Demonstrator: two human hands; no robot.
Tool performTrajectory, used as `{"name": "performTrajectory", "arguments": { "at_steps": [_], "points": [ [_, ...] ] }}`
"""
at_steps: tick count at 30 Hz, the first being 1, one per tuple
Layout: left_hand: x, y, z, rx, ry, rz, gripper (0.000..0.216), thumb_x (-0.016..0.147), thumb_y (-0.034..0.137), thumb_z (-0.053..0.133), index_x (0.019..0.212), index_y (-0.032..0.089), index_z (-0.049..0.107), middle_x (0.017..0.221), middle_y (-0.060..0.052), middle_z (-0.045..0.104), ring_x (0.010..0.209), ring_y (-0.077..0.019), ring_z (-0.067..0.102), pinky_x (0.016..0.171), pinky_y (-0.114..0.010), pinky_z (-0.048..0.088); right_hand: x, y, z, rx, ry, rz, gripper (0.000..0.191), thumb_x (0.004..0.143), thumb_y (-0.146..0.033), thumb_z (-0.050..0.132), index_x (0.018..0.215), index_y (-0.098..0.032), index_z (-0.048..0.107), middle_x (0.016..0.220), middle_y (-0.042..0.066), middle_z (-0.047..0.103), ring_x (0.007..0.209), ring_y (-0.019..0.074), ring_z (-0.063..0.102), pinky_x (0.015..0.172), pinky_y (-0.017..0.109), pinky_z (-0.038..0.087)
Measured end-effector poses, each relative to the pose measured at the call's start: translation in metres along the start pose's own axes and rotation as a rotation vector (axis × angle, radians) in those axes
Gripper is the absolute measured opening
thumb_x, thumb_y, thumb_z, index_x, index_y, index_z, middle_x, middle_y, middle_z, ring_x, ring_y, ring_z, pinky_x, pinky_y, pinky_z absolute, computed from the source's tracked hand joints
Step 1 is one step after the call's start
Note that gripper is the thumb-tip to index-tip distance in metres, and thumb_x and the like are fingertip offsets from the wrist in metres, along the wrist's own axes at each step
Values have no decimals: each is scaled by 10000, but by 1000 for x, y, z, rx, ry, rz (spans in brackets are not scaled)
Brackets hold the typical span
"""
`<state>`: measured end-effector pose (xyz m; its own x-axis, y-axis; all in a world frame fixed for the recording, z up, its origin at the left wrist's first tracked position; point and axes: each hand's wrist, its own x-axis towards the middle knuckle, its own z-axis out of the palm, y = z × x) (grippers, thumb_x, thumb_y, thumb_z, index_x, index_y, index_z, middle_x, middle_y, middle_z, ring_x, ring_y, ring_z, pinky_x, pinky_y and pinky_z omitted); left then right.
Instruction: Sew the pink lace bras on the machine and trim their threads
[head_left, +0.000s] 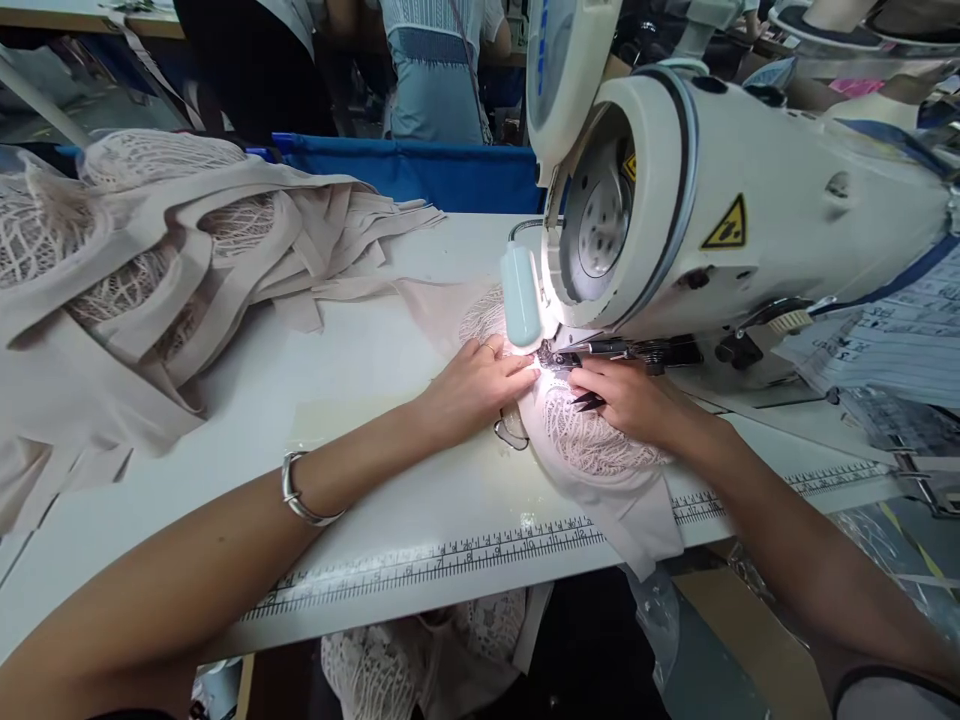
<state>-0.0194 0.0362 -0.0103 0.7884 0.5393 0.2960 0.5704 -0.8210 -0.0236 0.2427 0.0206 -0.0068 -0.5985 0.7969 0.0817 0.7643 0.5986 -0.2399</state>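
A pale pink garment piece with a lace panel (592, 430) lies under the head of a white sewing machine (780, 200), its plain band drooping over the table's front edge. My left hand (480, 385) grips the fabric just left of the lit needle area, fingers close together. On the right of the needle, my right hand (619, 395) is closed around black thread snips (589, 401), whose pointed tips stick out below the fingers. That hand also rests against the lace. The presser foot is partly hidden by my fingers. Near my left hand lies a small metal loop (511, 434).
A heap of similar lace pieces (172, 250) covers the table's left side. A pale green lamp (521, 297) hangs beside the needle. A printed ruler (465, 560) runs along the front edge. More lace (390, 670) lies on my lap. Two people are beyond the blue cloth bin (420, 170).
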Motion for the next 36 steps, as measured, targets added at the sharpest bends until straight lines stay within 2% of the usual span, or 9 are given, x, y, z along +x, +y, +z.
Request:
{"name": "performTrajectory", "arguments": {
  "at_steps": [4, 7, 9, 11, 15, 21, 30, 33, 36],
  "points": [
    [0, 32, -6, 65, 35, -51, 298, 984, 56, 408, 1105, 100, 677, 1172, -178, 694, 971, -261, 633, 764, -374, 492, 6, -5, 3, -39, 34, 163, 79, 810, -160, 549, 758, -219, 558, 872, 60, 677, 778, 207, 598, 661, 299, 409],
    [-3, 62, -3, 51, -11, -97, 344, 1040, 238, 418, 1158, 4, 641, 1156, -244, 691, 1052, -319, 666, 844, -422, 551, 7, -4, 3, -38, 49, 225, 59, 789, -159, 586, 771, -215, 584, 767, 38, 658, 705, 199, 580, 644, 303, 409],
    [-5, 75, 3, 69, -21, -120, 458, 1046, 304, 417, 1266, -66, 574, 1283, -317, 632, 1224, -390, 613, 975, -508, 531, 3, -2, 2, -4, 75, 170, 163, 780, -123, 579, 899, -213, 646, 806, 30, 675, 722, 194, 599, 655, 297, 434],
    [-7, 79, 10, 78, -19, -132, 492, 1044, 270, 388, 1361, -90, 497, 1387, -335, 566, 1328, -404, 549, 1066, -549, 487, -2, 0, 1, 21, 99, 60, 408, 767, -48, 521, 1096, -232, 677, 938, 32, 699, 798, 185, 630, 686, 284, 465],
    [-10, 70, 18, 74, -18, -105, 494, 1032, 208, 354, 1390, -114, 464, 1416, -340, 543, 1354, -403, 534, 1094, -535, 488, -10, 1, 2, -6, 95, -93, 673, 754, 42, 412, 1290, -283, 656, 1014, 29, 680, 833, 161, 630, 663, 255, 478],
    [-12, 41, 12, 7, 3, 36, 454, 1001, 45, 272, 1381, -86, 483, 1395, -317, 574, 1351, -336, 554, 1122, -496, 479, -8, -4, 4, -88, 117, -98, 629, 752, 27, 437, 1266, -246, 676, 984, 45, 678, 811, 172, 623, 601, 257, 465],
    [-5, -15, -3, -180, -30, 143, 390, 1018, 48, 342, 1351, 81, 541, 1423, -184, 599, 1293, -238, 587, 1049, -422, 515, -6, -11, 3, -49, 166, -125, 524, 812, -20, 469, 1256, -199, 685, 980, 62, 687, 783, 173, 613, 598, 270, 482],
    [0, -12, -10, -141, -67, 115, 398, 964, -7, 388, 1289, 100, 591, 1345, -160, 651, 1215, -255, 617, 971, -416, 529, -6, -13, 5, -57, 150, -102, 537, 828, -27, 476, 1291, -219, 669, 981, 63, 682, 764, 181, 603, 591, 290, 470],
    [3, 12, -12, -122, -51, 6, 341, 968, -3, 391, 1200, 66, 631, 1199, -177, 692, 1121, -274, 627, 901, -411, 532, -5, -13, 6, -5, 151, -101, 504, 856, -37, 463, 1274, -216, 680, 956, 69, 666, 772, 187, 599, 611, 299, 486]
  ]
}}
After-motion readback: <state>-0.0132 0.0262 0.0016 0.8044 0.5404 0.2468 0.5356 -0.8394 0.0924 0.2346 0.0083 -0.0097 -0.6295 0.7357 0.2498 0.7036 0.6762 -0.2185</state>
